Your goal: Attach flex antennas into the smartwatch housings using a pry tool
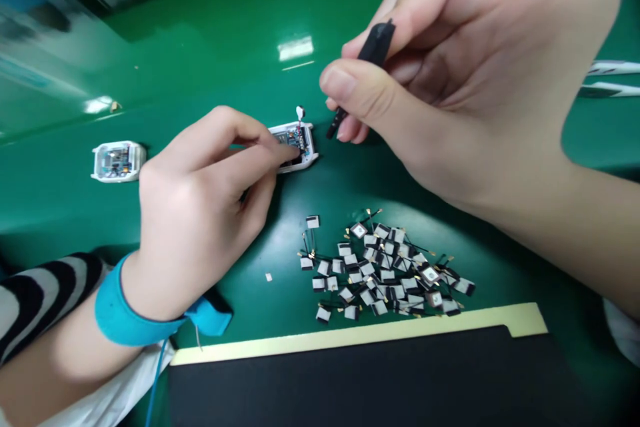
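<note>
My left hand, with a blue wrist strap, is closed on a small white watch-like casing. Its index fingertip presses on the circuit board inside, and the fingers cover the casing's left part. A small white part on thin wires sticks up from the board's far edge. In my right hand a short black tool is pinched between thumb and fingers, slanting down to the left. Its lower end hovers right of the casing, apart from it. The tool's exact kind is unclear.
Another white casing with a board stands at the left. A pile of small square antenna-like modules with thin black leads lies in front. A black sheet with a yellow edge fills the near side. Two white pointed items lie far right.
</note>
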The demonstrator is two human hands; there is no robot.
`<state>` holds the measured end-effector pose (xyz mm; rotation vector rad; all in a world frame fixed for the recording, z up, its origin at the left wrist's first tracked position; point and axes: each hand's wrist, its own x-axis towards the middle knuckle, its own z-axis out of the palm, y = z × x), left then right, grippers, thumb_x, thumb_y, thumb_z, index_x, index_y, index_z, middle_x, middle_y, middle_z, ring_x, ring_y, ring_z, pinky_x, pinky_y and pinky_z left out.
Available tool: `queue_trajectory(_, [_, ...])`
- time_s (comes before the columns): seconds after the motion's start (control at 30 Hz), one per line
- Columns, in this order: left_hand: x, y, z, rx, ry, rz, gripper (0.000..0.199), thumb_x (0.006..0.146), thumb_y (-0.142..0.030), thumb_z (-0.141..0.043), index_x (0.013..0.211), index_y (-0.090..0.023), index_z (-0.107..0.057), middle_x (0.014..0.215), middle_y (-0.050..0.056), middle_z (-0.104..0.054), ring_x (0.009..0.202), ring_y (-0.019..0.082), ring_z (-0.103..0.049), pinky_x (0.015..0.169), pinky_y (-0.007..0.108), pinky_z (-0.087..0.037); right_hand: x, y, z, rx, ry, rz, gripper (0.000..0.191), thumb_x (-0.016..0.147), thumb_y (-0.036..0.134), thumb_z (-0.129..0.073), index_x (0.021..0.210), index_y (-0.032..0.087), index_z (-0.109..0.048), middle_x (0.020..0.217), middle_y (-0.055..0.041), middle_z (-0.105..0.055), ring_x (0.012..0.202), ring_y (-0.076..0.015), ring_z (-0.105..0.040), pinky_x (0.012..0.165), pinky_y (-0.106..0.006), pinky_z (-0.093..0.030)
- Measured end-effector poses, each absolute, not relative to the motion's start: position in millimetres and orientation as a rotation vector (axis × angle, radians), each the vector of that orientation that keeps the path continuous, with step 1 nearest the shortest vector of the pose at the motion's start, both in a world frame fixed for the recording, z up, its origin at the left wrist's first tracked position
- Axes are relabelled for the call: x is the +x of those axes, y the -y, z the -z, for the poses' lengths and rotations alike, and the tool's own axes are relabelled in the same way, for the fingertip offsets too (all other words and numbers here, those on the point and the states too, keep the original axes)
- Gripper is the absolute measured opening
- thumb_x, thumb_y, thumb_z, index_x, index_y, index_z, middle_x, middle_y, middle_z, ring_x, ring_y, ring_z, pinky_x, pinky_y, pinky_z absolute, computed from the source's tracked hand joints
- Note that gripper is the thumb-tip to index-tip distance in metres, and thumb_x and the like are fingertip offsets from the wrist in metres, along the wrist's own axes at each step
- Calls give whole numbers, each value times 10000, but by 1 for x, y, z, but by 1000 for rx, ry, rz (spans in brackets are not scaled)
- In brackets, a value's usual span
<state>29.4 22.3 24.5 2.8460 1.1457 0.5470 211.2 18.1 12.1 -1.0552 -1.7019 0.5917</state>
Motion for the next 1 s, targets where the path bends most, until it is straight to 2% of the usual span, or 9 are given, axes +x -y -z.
queue_trajectory(0.3, [29,-24,-23,2847,-1108,-568,189,796,-103,-494,875,-165,-655,841,29,-596,735,94,-532,642,206,-409,212,-21,-11,-1045,1738,-556,410,692,497,-602,799,195,-347,772,-36,-543,582,-102,-556,452,-246,-451])
queue_trajectory(0.57, [29,-22,-25,2821,-1128,-558,179,801,-129,-493,872,-171,-652,863,24,-596,705,89,-518,625,215,-411,214,-20,-13,-1235,1807,-545,245,792,343,-557,753,193,-366,796,39,-500,619,-45,-561,474,-148,-459])
queue_trajectory(0.77, [30,-21,-26,2828,-1159,-533,167,810,-151,-505,879,-196,-650,872,2,-590,738,75,-525,655,196,-429,215,-21,-13,-1222,1832,-547,248,788,370,-553,758,193,-381,781,41,-495,619,-44,-555,480,-153,-459])
queue_trajectory(1.0, [32,-21,-26,2819,-1137,-544,177,810,-129,-505,872,-153,-669,865,37,-597,774,81,-541,686,182,-440,215,-20,-11,-1136,1836,-514,367,714,523,-549,785,199,-393,731,37,-455,641,-66,-552,512,-203,-480])
